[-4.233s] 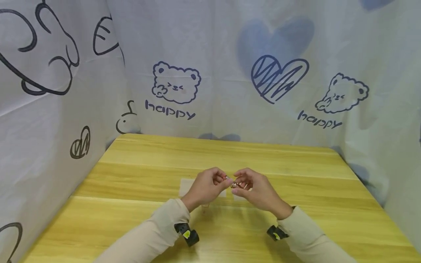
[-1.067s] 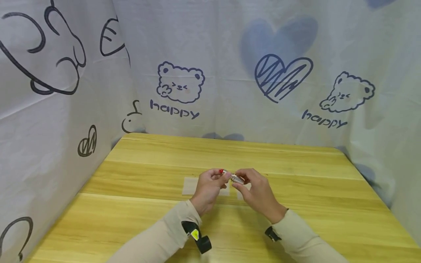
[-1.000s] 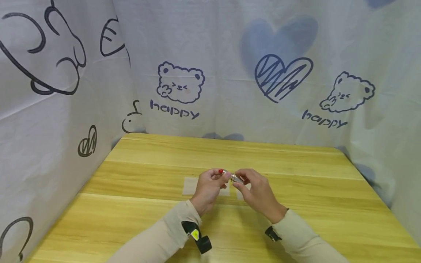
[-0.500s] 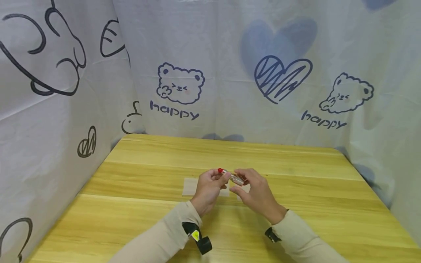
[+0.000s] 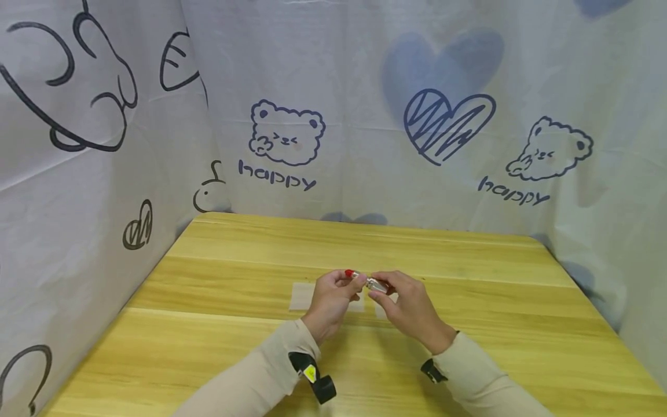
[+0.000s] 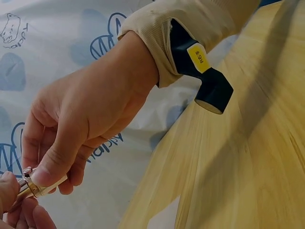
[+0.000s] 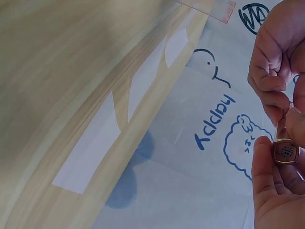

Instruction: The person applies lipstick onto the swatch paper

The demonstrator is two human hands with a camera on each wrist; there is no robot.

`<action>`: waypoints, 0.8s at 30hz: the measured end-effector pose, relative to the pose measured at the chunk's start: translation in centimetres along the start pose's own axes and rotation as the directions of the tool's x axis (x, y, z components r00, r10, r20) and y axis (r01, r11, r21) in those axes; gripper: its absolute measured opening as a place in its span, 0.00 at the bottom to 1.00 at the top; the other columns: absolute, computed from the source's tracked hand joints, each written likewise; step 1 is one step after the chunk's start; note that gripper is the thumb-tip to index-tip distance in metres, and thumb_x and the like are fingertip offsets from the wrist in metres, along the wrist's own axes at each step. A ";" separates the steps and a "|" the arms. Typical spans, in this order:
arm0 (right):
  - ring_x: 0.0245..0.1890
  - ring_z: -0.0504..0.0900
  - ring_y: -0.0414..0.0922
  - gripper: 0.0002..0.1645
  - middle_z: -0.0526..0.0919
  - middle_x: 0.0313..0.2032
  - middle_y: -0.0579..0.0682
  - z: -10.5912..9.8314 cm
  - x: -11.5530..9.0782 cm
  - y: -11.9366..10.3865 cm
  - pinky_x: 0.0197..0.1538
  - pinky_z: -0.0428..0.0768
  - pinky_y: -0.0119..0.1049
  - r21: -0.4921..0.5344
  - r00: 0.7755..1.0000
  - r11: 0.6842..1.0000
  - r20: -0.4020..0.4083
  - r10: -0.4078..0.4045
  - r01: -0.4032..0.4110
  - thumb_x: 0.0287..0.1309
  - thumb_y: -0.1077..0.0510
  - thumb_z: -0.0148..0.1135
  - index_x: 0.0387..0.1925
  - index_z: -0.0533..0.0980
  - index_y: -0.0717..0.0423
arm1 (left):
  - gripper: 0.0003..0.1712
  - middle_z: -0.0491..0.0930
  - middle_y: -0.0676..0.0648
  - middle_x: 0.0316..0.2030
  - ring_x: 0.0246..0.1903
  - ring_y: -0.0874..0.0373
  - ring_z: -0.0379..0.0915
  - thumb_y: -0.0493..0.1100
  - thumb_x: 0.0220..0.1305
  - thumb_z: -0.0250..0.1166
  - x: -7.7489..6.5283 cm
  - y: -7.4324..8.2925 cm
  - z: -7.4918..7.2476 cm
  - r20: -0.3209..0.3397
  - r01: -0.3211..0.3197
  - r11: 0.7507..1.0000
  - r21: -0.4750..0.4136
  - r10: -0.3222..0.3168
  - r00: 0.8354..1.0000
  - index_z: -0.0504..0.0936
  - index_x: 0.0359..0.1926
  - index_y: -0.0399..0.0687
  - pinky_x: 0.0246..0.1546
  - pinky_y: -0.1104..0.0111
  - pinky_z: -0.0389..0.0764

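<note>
A lipstick (image 5: 376, 285) with a metallic silver-gold case is held between both hands above the table, its red tip (image 5: 348, 273) pointing to the left. My left hand (image 5: 329, 302) pinches the middle of it, thumb over the tube. Thumb and fingers of my right hand (image 5: 413, 307) pinch the base. From the left wrist, my right hand (image 6: 81, 119) looms large with its thumb on the shiny case (image 6: 29, 187). In the right wrist view the squarish base (image 7: 287, 151) shows a round sticker; fingers cover much of the rest.
White rectangular pieces (image 5: 300, 296) lie flat on the wooden table (image 5: 250, 249) under and beside the hands. A clear plastic piece with reddish edges (image 7: 224, 12) appears at the top of the right wrist view. A printed white curtain (image 5: 359, 116) stands behind and at the sides.
The red tip, mostly hidden several seconds ago, now sticks out past my left fingers. My right fingers loosened around the base half a second ago and have closed on it again.
</note>
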State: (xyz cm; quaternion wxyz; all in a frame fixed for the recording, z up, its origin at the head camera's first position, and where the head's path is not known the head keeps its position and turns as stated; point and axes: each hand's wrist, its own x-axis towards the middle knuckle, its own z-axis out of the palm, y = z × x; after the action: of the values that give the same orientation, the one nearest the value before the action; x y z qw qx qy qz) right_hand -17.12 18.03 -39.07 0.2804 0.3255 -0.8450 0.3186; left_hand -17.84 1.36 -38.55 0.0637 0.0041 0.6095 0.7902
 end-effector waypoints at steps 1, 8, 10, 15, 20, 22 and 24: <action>0.30 0.81 0.42 0.18 0.83 0.34 0.53 0.0 0.0 0.0 0.32 0.82 0.33 0.000 1.000 1.000 0.002 0.002 -0.002 0.50 0.65 0.73 0.43 0.79 0.66 | 0.15 0.80 0.45 0.35 0.34 0.58 0.75 0.41 0.65 0.66 0.0 0.0 0.0 -0.001 0.001 1.000 0.000 -0.001 1.000 0.77 0.43 0.32 0.37 0.67 0.79; 0.30 0.82 0.42 0.17 0.84 0.33 0.53 0.2 0.3 0.1 0.32 0.82 0.32 0.008 1.000 1.000 0.021 0.015 -0.015 0.51 0.65 0.73 0.43 0.79 0.66 | 0.15 0.80 0.46 0.34 0.34 0.57 0.76 0.42 0.66 0.65 0.4 0.1 -0.5 0.016 0.029 0.999 0.013 -0.029 0.999 0.77 0.44 0.32 0.40 0.63 0.80; 0.30 0.82 0.42 0.17 0.84 0.33 0.53 0.2 0.4 0.2 0.32 0.82 0.32 0.013 1.000 1.000 0.025 0.015 -0.016 0.51 0.65 0.72 0.43 0.79 0.66 | 0.16 0.81 0.45 0.35 0.35 0.57 0.76 0.42 0.66 0.65 0.5 0.2 -0.8 0.039 0.044 0.999 0.029 -0.045 0.998 0.77 0.45 0.32 0.43 0.61 0.80; 0.29 0.83 0.42 0.16 0.84 0.31 0.52 0.4 0.6 0.5 0.31 0.82 0.33 0.022 0.999 0.999 0.021 0.025 -0.025 0.51 0.67 0.72 0.43 0.78 0.66 | 0.23 0.80 0.40 0.45 0.40 0.54 0.76 0.47 0.67 0.63 0.7 0.9 -2.0 0.107 0.057 0.988 0.144 -0.073 0.992 0.74 0.53 0.31 0.49 0.58 0.78; 0.29 0.83 0.42 0.15 0.83 0.31 0.49 0.7 0.9 1.0 0.32 0.82 0.33 0.052 0.996 0.995 0.045 0.079 -0.082 0.53 0.65 0.71 0.43 0.78 0.65 | 0.22 0.78 0.37 0.47 0.41 0.53 0.75 0.47 0.71 0.60 1.1 1.4 -3.7 0.116 0.049 0.980 0.194 -0.072 0.991 0.74 0.53 0.31 0.50 0.55 0.77; 0.29 0.82 0.41 0.14 0.83 0.31 0.48 0.8 1.1 1.2 0.33 0.82 0.32 0.068 0.991 0.990 0.066 0.117 -0.122 0.54 0.65 0.70 0.43 0.79 0.64 | 0.19 0.78 0.39 0.45 0.39 0.53 0.75 0.46 0.71 0.59 1.4 1.4 -4.4 0.110 0.034 0.975 0.220 -0.060 0.992 0.75 0.51 0.32 0.49 0.54 0.78; 0.30 0.82 0.41 0.13 0.83 0.31 0.47 0.9 1.3 1.3 0.34 0.82 0.32 0.076 0.986 0.985 0.081 0.148 -0.154 0.55 0.64 0.70 0.43 0.79 0.63 | 0.17 0.79 0.41 0.43 0.39 0.51 0.75 0.45 0.71 0.59 1.8 1.4 -5.1 0.111 0.017 0.969 0.247 -0.045 0.993 0.76 0.50 0.33 0.48 0.54 0.78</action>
State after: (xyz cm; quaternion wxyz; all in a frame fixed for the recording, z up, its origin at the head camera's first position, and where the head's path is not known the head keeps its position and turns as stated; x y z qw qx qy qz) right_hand -19.10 17.67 -39.18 0.2098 0.2833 -0.8635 0.3608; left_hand -20.20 -3.73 -38.62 0.1102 0.0481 0.6979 0.7060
